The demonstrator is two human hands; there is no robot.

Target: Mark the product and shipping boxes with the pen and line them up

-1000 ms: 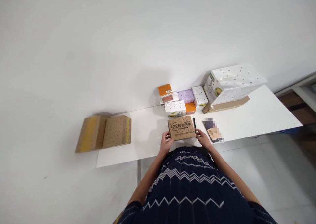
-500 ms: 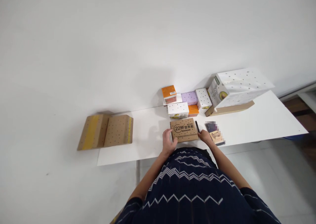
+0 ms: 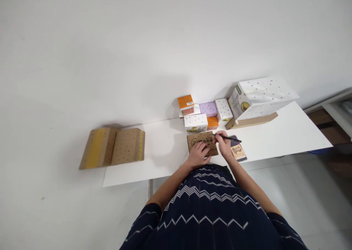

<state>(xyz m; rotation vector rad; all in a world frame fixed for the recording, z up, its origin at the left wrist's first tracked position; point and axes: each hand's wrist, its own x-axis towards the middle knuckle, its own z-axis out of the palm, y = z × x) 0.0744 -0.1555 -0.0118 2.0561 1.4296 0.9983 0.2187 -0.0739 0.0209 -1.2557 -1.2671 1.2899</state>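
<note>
A flat brown cardboard box (image 3: 192,149) printed with "22" and Chinese characters lies on the white table in front of my body. My left hand (image 3: 198,155) rests on top of it with the fingers stretched out, covering part of the print. In my right hand (image 3: 223,144) is a black pen (image 3: 231,138), gripped between the fingers over the box's right side. Its tip points left toward the box top; whether it touches the cardboard I cannot tell. Just right of that hand lies a dark phone (image 3: 243,158) with a picture card (image 3: 238,151) on it.
Behind the brown box stand small cartons: white (image 3: 195,122), orange (image 3: 186,104) and purple (image 3: 208,109). A large white box (image 3: 261,99) sits at the back right on a flat cardboard piece (image 3: 255,121). Taped brown boxes (image 3: 125,145) stand at the table's left end.
My left hand has moved from the box's left edge onto its top. My right hand has lifted the pen from beside the box and brought it over the box's right side.
</note>
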